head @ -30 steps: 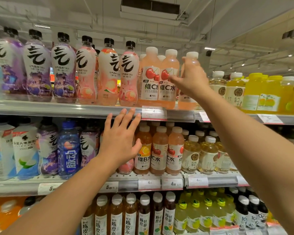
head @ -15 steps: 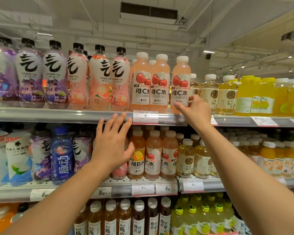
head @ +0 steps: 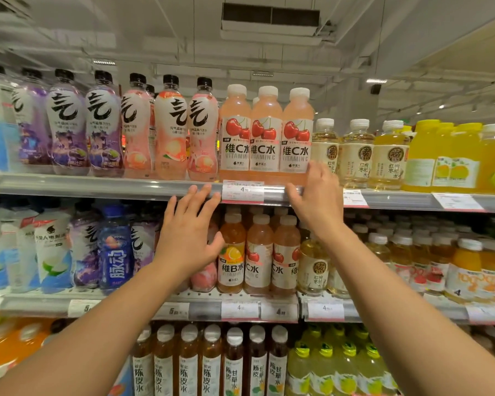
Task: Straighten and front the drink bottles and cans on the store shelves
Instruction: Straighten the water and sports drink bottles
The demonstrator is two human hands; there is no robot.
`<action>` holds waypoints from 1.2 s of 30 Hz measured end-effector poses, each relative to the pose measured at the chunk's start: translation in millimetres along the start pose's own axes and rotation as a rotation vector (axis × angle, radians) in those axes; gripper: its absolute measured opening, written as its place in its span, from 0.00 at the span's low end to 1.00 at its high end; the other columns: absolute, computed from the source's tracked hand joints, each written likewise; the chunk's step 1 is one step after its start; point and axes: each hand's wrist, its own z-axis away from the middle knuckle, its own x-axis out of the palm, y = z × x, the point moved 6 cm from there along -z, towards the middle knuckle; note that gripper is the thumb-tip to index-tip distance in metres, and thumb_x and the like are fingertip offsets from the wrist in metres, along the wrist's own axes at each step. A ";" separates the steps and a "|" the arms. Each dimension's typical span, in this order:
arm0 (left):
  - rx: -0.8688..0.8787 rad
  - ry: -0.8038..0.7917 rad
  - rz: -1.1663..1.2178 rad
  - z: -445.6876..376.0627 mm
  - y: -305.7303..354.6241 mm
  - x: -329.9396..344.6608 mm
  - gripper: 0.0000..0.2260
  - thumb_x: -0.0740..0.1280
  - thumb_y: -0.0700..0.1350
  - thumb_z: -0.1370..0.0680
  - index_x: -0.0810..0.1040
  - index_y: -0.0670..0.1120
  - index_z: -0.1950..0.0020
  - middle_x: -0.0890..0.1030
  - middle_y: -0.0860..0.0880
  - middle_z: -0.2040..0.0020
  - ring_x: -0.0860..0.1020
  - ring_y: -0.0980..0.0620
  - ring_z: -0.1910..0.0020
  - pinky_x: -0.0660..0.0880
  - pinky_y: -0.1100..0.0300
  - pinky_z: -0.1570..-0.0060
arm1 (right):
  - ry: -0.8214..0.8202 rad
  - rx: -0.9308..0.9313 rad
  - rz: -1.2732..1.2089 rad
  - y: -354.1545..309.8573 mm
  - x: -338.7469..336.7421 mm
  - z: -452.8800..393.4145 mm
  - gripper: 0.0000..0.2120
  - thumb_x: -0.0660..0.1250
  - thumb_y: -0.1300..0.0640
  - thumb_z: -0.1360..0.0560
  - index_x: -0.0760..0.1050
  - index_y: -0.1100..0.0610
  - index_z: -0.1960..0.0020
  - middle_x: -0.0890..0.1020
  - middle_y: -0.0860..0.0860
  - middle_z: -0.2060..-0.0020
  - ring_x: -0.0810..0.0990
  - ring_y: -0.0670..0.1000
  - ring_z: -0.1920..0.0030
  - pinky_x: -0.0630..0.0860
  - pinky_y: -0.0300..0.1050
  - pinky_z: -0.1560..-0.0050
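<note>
Three pink cherry vitamin C bottles [head: 266,132] stand upright on the top shelf [head: 103,185], labels facing out. My right hand [head: 316,200] is spread at the shelf's front rail, its fingers touching the base of the rightmost cherry bottle [head: 296,132] without gripping it. My left hand [head: 187,237] is flat and spread in front of the middle shelf, fingertips reaching the top shelf rail, covering a pink bottle [head: 203,277] behind it. Orange and cherry bottles [head: 257,252] stand just right of that hand.
Black-capped purple and peach bottles [head: 103,124] line the top shelf on the left. Pale tea bottles [head: 357,154] and yellow juice bottles [head: 446,155] fill the right. The lower shelf [head: 203,310] carries price tags; brown tea bottles [head: 212,364] stand below it.
My right hand let go of the rightmost cherry bottle and dropped from its upper body to its base at the rail. The left hand stayed in front of the middle shelf.
</note>
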 end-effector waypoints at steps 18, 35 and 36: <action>-0.174 -0.499 0.031 162.4 -50.1 45.8 0.26 0.63 0.55 0.21 0.68 0.53 0.23 0.67 0.53 0.22 0.65 0.52 0.25 0.62 0.55 0.26 | -0.246 -0.455 0.134 -68.0 75.3 95.4 0.28 0.73 0.54 0.28 0.73 0.58 0.30 0.78 0.56 0.36 0.75 0.60 0.36 0.72 0.57 0.36; -0.183 -0.553 0.019 197.1 -194.2 48.4 0.29 0.60 0.58 0.20 0.61 0.53 0.20 0.59 0.51 0.18 0.59 0.50 0.21 0.63 0.52 0.25 | -0.391 -0.557 0.134 -223.3 132.1 109.5 0.31 0.68 0.53 0.24 0.66 0.56 0.22 0.71 0.56 0.26 0.70 0.59 0.28 0.68 0.57 0.28; -0.176 -0.549 0.027 199.5 -201.2 50.1 0.29 0.60 0.58 0.20 0.61 0.53 0.20 0.59 0.51 0.18 0.58 0.50 0.21 0.62 0.51 0.25 | -0.400 -0.563 0.130 -233.4 136.4 111.2 0.31 0.68 0.53 0.24 0.66 0.57 0.22 0.71 0.56 0.26 0.70 0.60 0.28 0.67 0.57 0.27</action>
